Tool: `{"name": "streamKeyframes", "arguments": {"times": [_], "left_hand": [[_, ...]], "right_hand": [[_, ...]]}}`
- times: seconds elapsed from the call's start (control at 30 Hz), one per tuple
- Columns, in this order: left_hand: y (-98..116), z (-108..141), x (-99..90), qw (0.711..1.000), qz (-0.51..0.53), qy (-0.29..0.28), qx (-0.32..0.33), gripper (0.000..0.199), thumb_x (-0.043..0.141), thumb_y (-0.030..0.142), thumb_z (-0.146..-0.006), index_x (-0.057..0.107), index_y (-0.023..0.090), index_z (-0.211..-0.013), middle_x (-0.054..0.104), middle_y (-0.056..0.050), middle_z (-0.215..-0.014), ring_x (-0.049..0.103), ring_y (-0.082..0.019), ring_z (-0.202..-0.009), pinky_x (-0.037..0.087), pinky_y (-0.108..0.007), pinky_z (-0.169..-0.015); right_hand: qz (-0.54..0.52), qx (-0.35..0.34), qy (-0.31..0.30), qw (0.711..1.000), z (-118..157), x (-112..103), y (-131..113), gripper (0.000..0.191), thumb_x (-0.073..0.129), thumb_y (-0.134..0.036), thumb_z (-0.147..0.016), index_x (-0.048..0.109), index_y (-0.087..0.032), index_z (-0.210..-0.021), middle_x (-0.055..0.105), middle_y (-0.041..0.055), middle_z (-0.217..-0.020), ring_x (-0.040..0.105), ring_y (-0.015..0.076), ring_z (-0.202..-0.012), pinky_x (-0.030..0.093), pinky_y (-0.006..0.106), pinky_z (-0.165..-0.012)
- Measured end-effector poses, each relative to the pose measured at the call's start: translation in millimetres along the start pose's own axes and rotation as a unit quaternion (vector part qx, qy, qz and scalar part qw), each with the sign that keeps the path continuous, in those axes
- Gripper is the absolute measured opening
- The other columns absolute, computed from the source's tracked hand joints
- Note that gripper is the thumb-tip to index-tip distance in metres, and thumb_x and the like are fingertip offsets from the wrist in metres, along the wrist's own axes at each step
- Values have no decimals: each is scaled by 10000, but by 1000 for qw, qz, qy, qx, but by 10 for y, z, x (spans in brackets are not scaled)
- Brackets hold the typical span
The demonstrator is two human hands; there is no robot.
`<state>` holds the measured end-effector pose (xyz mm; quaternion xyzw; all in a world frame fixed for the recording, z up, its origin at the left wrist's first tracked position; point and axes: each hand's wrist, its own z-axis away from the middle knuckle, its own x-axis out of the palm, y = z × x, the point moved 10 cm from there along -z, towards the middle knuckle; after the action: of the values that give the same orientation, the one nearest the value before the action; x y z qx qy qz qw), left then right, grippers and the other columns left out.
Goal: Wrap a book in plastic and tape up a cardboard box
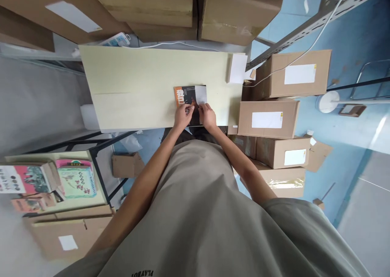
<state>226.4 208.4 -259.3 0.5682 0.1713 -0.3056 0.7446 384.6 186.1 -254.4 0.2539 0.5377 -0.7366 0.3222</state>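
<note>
A dark book [189, 94] with an orange left edge and white characters lies on the pale table [137, 74], close to its front edge. A white sheet [200, 94] covers the book's upper right part. My left hand [183, 116] rests over the book's lower left, fingers bent and pinched together; what is between them is too small to tell. My right hand [207, 116] has its fingers closed at the lower edge of the white sheet.
A white stack of paper [237, 68] stands at the table's right end. Cardboard boxes [237, 15] line the back, and more boxes [267, 120] are piled at the right. Lower left, a side table holds several books [76, 181]. A white cable [317, 37] hangs at the right.
</note>
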Motion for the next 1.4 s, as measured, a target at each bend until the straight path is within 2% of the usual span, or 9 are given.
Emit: {"name": "streamKeyframes", "arguments": {"times": [0.13, 0.27, 0.47, 0.57, 0.7, 0.93, 1.07, 1.23, 1.4], "left_hand": [[47, -103, 315, 998, 13, -21, -62, 256, 608, 415, -1053, 725, 211, -954, 813, -143, -1048, 759, -311, -1042, 566, -412, -980], [-7, -156, 406, 996, -22, 1, -88, 174, 632, 335, -1035, 710, 209, -944, 806, -174, -1082, 748, -360, -1109, 539, -468, -1010], [-53, -153, 484, 998, -2, -4, -69, 65, 703, 234, -976, 655, 215, -1015, 765, -146, -1051, 724, -349, -1134, 534, -485, -1050], [-105, -115, 382, 997, 18, 22, -65, 234, 738, 164, -923, 617, 208, -1118, 727, -153, -1163, 681, -356, -1234, 510, -515, -1123], [-330, 20, -34, 986, 3, 138, -97, 586, 871, 165, -800, 546, 177, -1288, 554, -238, -1451, 501, -437, -1461, 407, -607, -1245], [-661, 15, -136, 983, 43, 118, -136, 478, 793, 92, -793, 618, 180, -1230, 602, -198, -1323, 602, -403, -1331, 467, -597, -1214], [-466, 41, -181, 986, 102, 110, -68, 498, 730, 143, -844, 648, 211, -1330, 658, -162, -1291, 665, -351, -1255, 544, -549, -1150], [251, 346, -114, 986, 139, 14, 86, 569, 796, 264, -864, 625, 245, -1406, 676, -121, -1367, 720, -266, -1176, 623, -414, -1021], [172, 566, -355, 988, 143, 58, -3, 592, 777, 227, -874, 598, 257, -1437, 720, -117, -1355, 764, -291, -1135, 644, -445, -998]], "right_hand": [[25, -30, -68, 997, -36, 220, -28, 353, 502, -171, -1004, 683, -131, -1304, 723, 200, -1302, 664, 328, -1227, 539, 439, -1114], [-50, -43, -95, 993, -8, 129, 109, 451, 504, -163, -951, 689, -146, -1362, 756, 155, -1311, 697, 293, -1218, 553, 416, -1128], [-47, 148, 12, 988, 3, -244, 619, 369, 554, -342, -1045, 653, -150, -1344, 778, 174, -1265, 743, 291, -1142, 569, 443, -1084], [-15, 177, -2, 984, -21, -141, 553, 360, 640, -393, -1028, 636, -169, -1310, 757, 168, -1284, 717, 304, -1181, 556, 450, -1087], [18, 208, 3, 978, -65, -61, 453, 370, 742, -368, -945, 623, -172, -1236, 661, 207, -1408, 668, 339, -1252, 543, 470, -1089], [-11, 235, -20, 972, -202, -140, 494, 299, 790, -316, -809, 545, -234, -959, 721, 126, -1088, 685, 294, -1008, 558, 392, -898], [-24, 182, -22, 983, -238, -304, 288, 275, 735, -288, -795, 467, -274, -855, 666, 16, -872, 624, 226, -831, 508, 345, -798], [-7, 121, -16, 993, -172, -342, -280, 259, 698, -306, -816, 453, -276, -895, 626, -10, -813, 610, 226, -791, 512, 363, -805], [-19, 17, -109, 994, -158, -156, -822, 280, 739, -324, -858, 558, -230, -1050, 693, 54, -942, 700, 282, -927, 591, 473, -928]]}}
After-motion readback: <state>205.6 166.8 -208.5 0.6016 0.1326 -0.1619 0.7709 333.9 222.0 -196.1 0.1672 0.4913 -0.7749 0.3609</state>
